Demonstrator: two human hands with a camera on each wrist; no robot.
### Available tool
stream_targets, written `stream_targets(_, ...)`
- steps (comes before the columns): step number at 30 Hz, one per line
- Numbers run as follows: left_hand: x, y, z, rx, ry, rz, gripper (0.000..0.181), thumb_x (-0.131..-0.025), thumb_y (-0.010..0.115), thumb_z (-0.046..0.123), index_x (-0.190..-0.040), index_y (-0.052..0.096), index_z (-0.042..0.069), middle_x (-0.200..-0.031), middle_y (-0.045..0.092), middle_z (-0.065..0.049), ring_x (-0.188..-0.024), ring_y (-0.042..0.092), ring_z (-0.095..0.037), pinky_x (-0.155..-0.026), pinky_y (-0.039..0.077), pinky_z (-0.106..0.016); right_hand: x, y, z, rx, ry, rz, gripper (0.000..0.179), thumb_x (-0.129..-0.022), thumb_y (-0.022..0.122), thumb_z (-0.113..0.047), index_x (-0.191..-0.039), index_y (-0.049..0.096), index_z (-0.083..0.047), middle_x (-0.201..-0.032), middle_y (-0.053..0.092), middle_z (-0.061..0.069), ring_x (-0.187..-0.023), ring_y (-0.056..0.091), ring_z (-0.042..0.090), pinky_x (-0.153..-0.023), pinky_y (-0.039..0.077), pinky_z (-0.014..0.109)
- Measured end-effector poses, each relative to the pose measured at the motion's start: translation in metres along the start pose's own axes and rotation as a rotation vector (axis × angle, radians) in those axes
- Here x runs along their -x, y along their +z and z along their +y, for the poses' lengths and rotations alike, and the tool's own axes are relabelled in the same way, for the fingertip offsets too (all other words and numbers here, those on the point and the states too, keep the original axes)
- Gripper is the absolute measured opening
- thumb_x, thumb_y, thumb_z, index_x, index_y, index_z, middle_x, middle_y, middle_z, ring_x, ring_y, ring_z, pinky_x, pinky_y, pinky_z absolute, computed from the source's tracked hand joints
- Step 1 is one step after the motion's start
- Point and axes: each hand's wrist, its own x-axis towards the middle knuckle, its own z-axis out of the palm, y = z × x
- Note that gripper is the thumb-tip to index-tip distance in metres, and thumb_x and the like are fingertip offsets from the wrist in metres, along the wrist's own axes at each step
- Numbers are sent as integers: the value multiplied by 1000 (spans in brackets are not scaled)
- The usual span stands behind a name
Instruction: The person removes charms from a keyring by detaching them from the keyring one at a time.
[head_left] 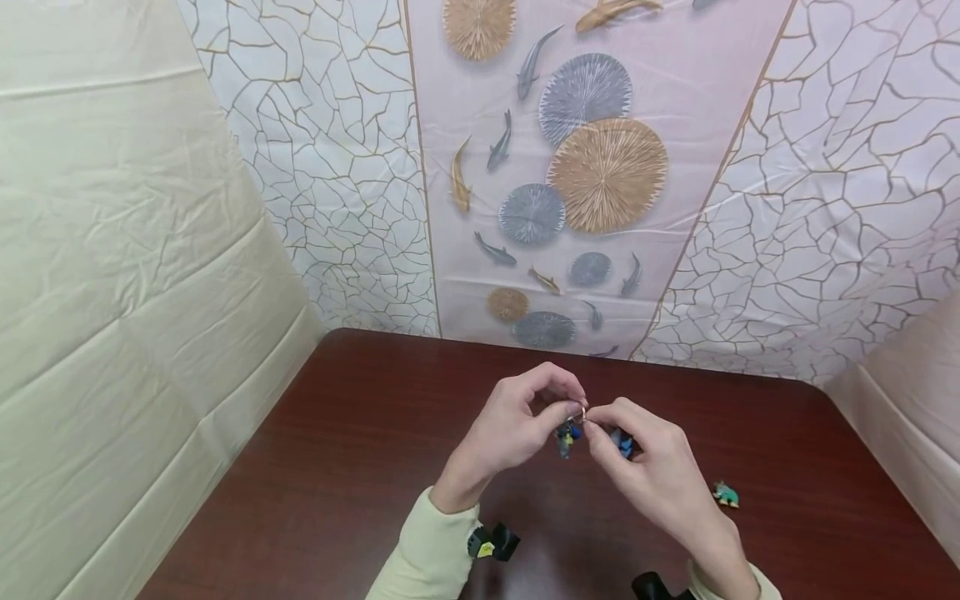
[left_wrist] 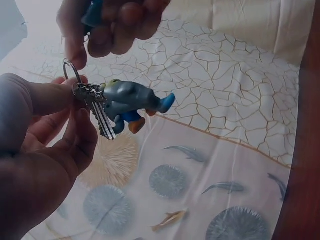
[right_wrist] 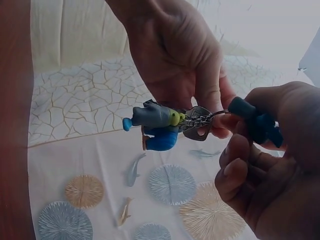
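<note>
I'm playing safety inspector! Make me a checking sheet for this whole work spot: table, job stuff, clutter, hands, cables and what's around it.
Surface: dark reddish-brown table, shiny.
Job's things: metal key ring with at least one silver key and a gray-and-blue toy figure hanging by a small chain; a second, blue toy figure.
Clutter: green toy figure on the table, apart from both hands.
Grippers: left hand pinches the key ring; right hand holds the blue toy figure, fingertips at the ring.
Cables: nothing seen.
Surroundings: fish-and-leaf patterned cloth behind; cream padded side at left.
</note>
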Motion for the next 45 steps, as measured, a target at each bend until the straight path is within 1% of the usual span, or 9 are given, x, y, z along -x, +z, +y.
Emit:
stream_targets(7, 1, 1, 3, -153, 141, 18, 8, -91, 68, 6, -97, 66, 12, -90, 68, 0, -77, 59, 0, -68, 52, -14, 0, -1, -1, -71, 29, 16, 23, -85, 69, 5, -90, 69, -18, -79, 58, -14, -65, 50, -4, -57, 41, 12)
stream_targets(16, 0, 1, 3, -250, 206, 34, 6, -92, 68, 8, -96, 67, 12, -91, 69, 2, -83, 60, -3, -72, 50, -10, 1, -2, -1, -118, 133, -5, 19, -90, 67, -1, -91, 67, -21, -74, 58, -14, -60, 52, 0, -52, 44, 16)
stream_targets(19, 0, 1, 4, -242, 211, 29, 7, -92, 68, 8, -97, 67, 12, -91, 69, 1, -83, 61, -4, -72, 50, -10, 0, -2, 0, -134, 143, 1, 20, -89, 68, 0, -91, 67, -19, -74, 59, -13, -58, 51, 0, -51, 43, 17)
stream_targets(23, 0, 1, 5, -161, 177, 21, 8, -91, 68, 8, -99, 66, 11, -92, 68, -1, -80, 61, -4, -70, 52, -14, 0, -3, 1, -169, 118, 15, 20, -87, 68, 4, -89, 68, -16, -75, 59, -11, -58, 50, 0, -50, 41, 17)
stream_targets(27, 1, 2, 6, -58, 68, 5, 9, -93, 67, 10, -101, 64, 11, -90, 68, -2, -72, 59, -1, -63, 53, -18, 0, -3, 0, -232, 43, 45, 24, -84, 68, 10, -89, 68, -13, -75, 57, -9, -59, 48, 0, -49, 39, 18)
stream_targets(30, 2, 1, 5, 1, -27, -21, 8, -94, 65, 12, -102, 64, 12, -89, 68, -3, -66, 56, 0, -60, 52, -20, -1, 0, 1, -261, -43, 82, 29, -79, 68, 17, -89, 68, -10, -75, 57, -6, -60, 47, 0, -49, 38, 18)
stream_targets(33, 2, 0, 4, 40, -81, -53, 9, -95, 63, 12, -103, 66, 11, -89, 68, -5, -66, 56, -1, -60, 51, -20, -3, 2, 2, -250, -114, 113, 31, -74, 69, 20, -88, 68, -8, -76, 57, -4, -62, 47, -1, -51, 38, 16)
stream_targets(40, 1, -2, 1, 66, -115, -104, 9, -95, 62, 12, -103, 66, 9, -88, 68, -7, -69, 55, -1, -62, 48, -18, -7, 0, -5, -221, -184, 118, 30, -72, 70, 19, -87, 68, -7, -75, 58, -3, -65, 48, -1, -54, 39, 15)
stream_targets(45, 1, -4, 2, 28, -80, -108, 7, -95, 62, 12, -102, 64, 10, -84, 65, -5, -68, 54, -2, -61, 48, -18, -7, -2, -4, -228, -189, 102, 30, -72, 70, 19, -88, 69, -7, -75, 59, -4, -64, 47, -2, -53, 38, 15)
